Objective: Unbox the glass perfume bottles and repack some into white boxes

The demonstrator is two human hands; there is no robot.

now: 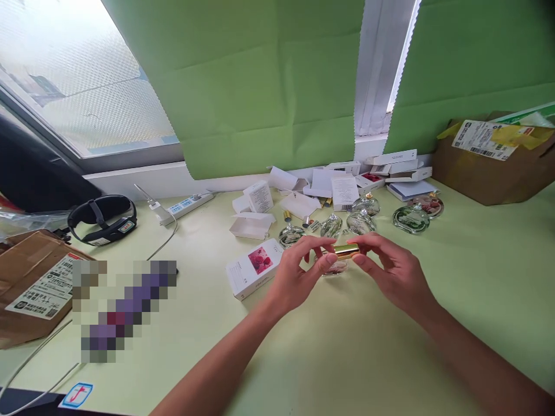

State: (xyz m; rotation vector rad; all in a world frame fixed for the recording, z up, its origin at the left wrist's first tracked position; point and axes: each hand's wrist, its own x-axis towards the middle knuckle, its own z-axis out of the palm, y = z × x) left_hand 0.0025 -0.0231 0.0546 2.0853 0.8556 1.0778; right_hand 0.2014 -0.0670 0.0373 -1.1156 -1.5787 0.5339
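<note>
A small shiny gold cylinder, which looks like a perfume bottle cap, lies sideways between my two hands above the table. My left hand pinches its left end with thumb and fingers. At its right end, the fingertips of my right hand close on it. Just below is a round glass perfume bottle with a pinkish tint, partly hidden by my left hand. Beside my left wrist lies a white box with a red rose picture.
Several round glass bottles and loose caps are spread behind my hands. White boxes pile up by the wall. Cardboard boxes stand at both sides. A black headset and power strip lie left.
</note>
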